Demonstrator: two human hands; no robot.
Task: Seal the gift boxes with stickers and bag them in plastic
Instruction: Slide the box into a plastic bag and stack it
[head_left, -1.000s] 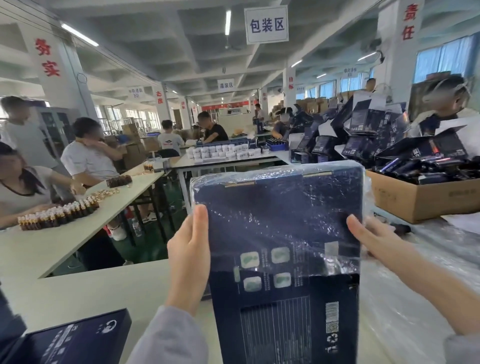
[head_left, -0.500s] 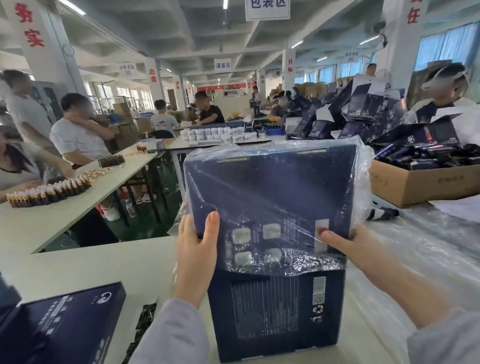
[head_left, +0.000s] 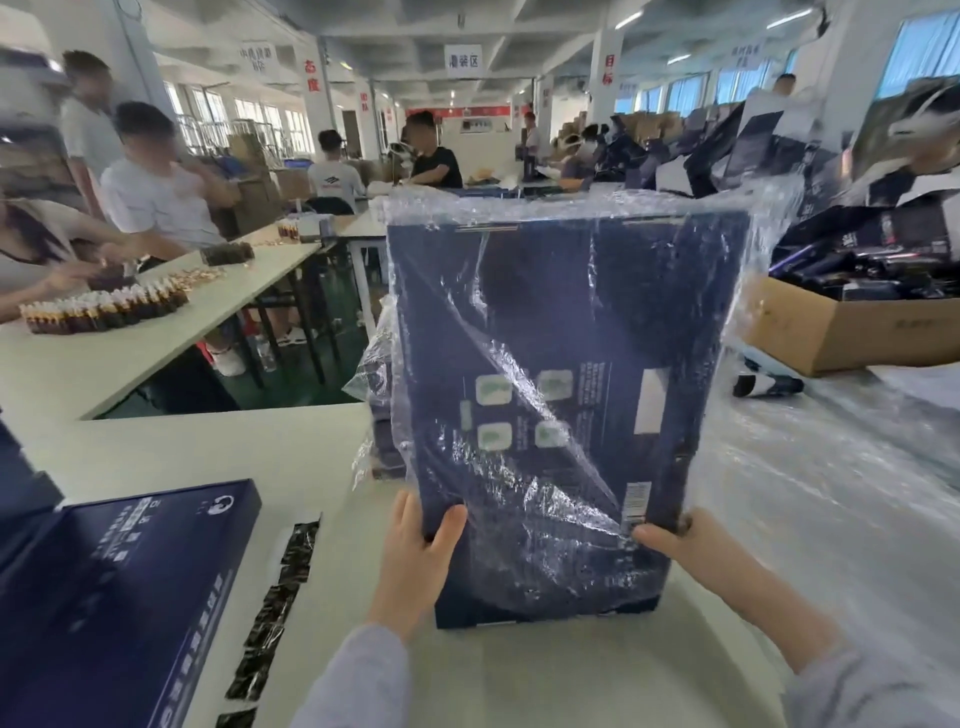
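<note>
My left hand (head_left: 418, 551) and right hand (head_left: 670, 535) each grip a lower corner of the one gift box (head_left: 561, 332) I'm holding, through its plastic bag (head_left: 753, 218). It is upright over the table (head_left: 208, 447), long axis vertical, printed face toward me. A second box (head_left: 119, 597) lies flat at my left.

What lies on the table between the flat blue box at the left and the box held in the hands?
In the head view, a strip of dark stickers lies there on the white table.
</note>
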